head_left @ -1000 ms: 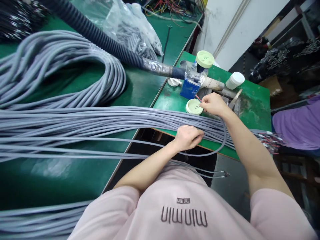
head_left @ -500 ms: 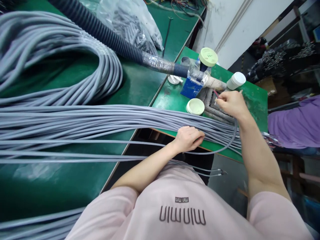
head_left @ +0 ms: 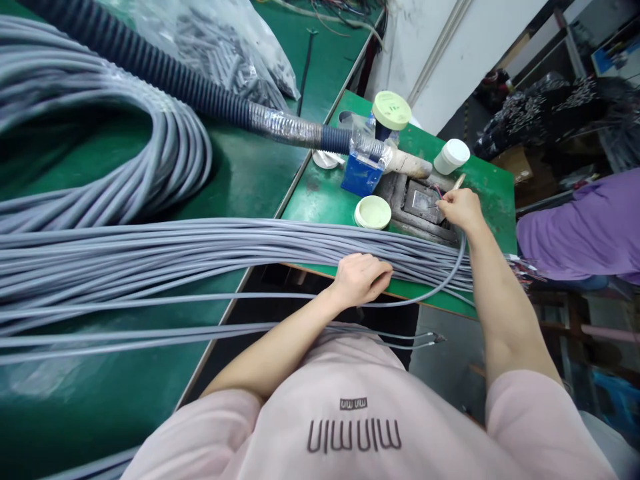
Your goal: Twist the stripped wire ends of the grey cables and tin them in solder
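Observation:
My right hand [head_left: 463, 208] pinches the end of a grey cable [head_left: 440, 288], from which thin wires, one of them reddish, stick out leftward. These wire ends are over or at the right part of a dark, crusted pot [head_left: 417, 225] with a shiny silvery patch [head_left: 423, 200]. The cable loops down from this hand and passes beneath my left hand [head_left: 363, 279]. Curled closed, my left hand lies at the near edge of a thick bundle of grey cables [head_left: 280, 237]; its fingertips are hidden. A pale stick [head_left: 459, 181] protrudes just behind my right hand.
Around the pot stand a shallow pale-green tub [head_left: 373, 213], a blue box [head_left: 361, 175], a lidded jar [head_left: 391, 111] and a white jar [head_left: 452, 156]. A ribbed hose [head_left: 200, 93] reaches over. Coiled cable [head_left: 165, 147] lies left. A person in purple [head_left: 580, 227] is at right.
The view has swung, so the bench appears further left. Relative to the pot, my right hand has moved right with the wire ends, and the silvery patch shows. My left hand stays by the bundle.

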`<state>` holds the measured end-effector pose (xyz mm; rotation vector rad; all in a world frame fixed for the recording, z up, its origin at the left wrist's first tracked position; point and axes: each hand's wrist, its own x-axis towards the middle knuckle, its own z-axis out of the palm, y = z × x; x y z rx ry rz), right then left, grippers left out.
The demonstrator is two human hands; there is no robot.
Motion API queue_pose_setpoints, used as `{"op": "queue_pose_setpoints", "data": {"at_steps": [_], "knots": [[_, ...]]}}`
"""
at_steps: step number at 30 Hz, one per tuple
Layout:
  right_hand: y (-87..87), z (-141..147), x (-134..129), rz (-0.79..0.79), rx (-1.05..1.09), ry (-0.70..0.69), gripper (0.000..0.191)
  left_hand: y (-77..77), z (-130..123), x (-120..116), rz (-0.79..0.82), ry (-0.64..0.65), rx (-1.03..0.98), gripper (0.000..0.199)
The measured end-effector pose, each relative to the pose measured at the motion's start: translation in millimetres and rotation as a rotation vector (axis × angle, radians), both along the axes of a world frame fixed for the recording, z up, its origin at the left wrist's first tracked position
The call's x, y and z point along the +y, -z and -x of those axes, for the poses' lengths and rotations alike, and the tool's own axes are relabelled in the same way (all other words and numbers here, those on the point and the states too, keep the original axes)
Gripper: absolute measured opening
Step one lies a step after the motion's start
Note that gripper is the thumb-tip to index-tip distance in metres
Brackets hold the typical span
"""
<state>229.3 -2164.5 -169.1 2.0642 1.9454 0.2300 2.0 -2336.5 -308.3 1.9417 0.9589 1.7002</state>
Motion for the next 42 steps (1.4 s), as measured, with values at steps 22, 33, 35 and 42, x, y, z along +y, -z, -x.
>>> {"op": "queue_pose_setpoints", "data": {"at_steps": [22, 33, 35, 42], "knots": [[-46.3, 36, -84, -0.078, 0.716, -0.047, 0.024, 1.3, -1, 0, 0.009, -0.011, 0.035, 0.01], [-24.8, 77, -195, -0.212, 1.148, 0.031, 0.012, -32.6, -20, -19, 0.575, 0.343, -0.712, 0.018], [-18.6, 81, -203, -0.195, 1.201, 0.035, 0.013, -41.4, -31, -25, 0.746, 0.568, -0.929, 0.029], [-3.6, 82, -215, -0.183, 1.373, 0.087, 0.016, -56.7, -54, -36, 0.819, 0.667, -1.166, 0.02]]}}
